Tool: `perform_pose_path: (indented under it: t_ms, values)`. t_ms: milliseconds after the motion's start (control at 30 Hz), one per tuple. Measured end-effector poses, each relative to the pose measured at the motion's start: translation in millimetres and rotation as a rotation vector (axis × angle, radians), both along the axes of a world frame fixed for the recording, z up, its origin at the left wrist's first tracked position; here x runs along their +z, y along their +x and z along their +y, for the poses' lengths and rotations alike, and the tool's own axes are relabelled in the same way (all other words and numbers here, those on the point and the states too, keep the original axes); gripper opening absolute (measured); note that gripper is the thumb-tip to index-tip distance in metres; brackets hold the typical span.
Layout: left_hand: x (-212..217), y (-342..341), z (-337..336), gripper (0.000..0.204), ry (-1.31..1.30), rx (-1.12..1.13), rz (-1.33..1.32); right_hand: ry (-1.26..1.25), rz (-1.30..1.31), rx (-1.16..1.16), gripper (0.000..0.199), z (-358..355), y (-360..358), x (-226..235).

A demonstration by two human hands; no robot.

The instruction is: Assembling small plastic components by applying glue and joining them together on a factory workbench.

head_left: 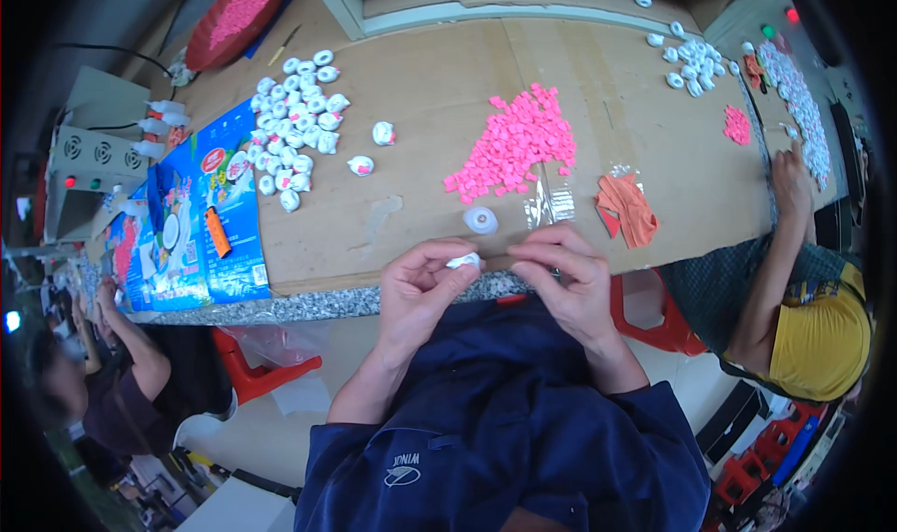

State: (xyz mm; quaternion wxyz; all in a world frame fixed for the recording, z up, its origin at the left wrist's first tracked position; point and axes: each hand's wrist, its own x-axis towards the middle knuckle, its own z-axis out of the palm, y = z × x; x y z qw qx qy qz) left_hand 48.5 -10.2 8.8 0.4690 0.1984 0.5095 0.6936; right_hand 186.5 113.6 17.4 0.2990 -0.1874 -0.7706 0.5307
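Note:
My left hand [416, 284] is closed in a pinch on a small white plastic piece [463, 262], just above the table's front edge. Level with it, my right hand [575, 284] has its thumb and fingertips pressed together; whatever they hold, if anything, is too small to make out. Beyond the fingertips lies a white rounded piece [480, 220] with a round centre. Farther back spreads a heap of small pink pieces [523, 144]. To the right of that heap rests a crumpled orange cloth [631, 210]. Two loose white pieces, one [384, 133] showing pink, lie left of the heap.
Many white rounded pieces [297, 112], some showing pink, are piled at left beside a blue printed sheet [220, 252] bearing an orange lighter-like object [218, 232]. A red bowl [207, 51] holds pink bits. More white pieces [696, 65] lie back right. Co-workers sit both sides.

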Motion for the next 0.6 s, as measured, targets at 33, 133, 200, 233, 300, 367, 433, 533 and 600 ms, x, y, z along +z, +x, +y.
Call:
perform_pose_path:
  t_ms: [33, 133, 200, 233, 300, 367, 433, 533, 600]
  values:
    - [2, -6, -1, 0.017, -0.020, 0.040, 0.076, -0.014, -0.027, -0.090, 0.020, 2, 0, 0]
    - [6, -36, -6, 0.015, -0.191, 0.231, 0.376, 0.026, -0.084, -0.180, 0.027, 8, -9, -2]
    - [2, -60, -2, 0.015, -0.205, 0.335, 0.557, 0.255, -0.065, -0.162, 0.037, 7, -26, 0]
    - [1, -71, 1, 0.014, -0.218, 0.430, 0.730, 0.277, -0.066, -0.138, 0.041, 5, -33, 1]
    - [0, -87, 13, 0.013, -0.236, 0.443, 0.918, 0.317, -0.057, -0.141, 0.039, 5, -40, -2]
    - [-3, -101, 20, 0.015, -0.255, 0.439, 1.140, 0.352, -0.034, -0.155, 0.033, 5, -43, -9]
    - [1, -109, 24, 0.018, -0.291, 0.427, 1.346, 0.346, -0.024, -0.169, 0.032, 5, -41, -13]
    - [2, -113, 27, 0.027, -0.400, 0.354, 1.502, 0.327, -0.013, -0.178, 0.029, 4, -40, -17]
    - [10, -106, 38, 0.029, -0.409, 0.321, 1.811, 0.312, 0.010, -0.136, 0.028, 3, -39, -18]
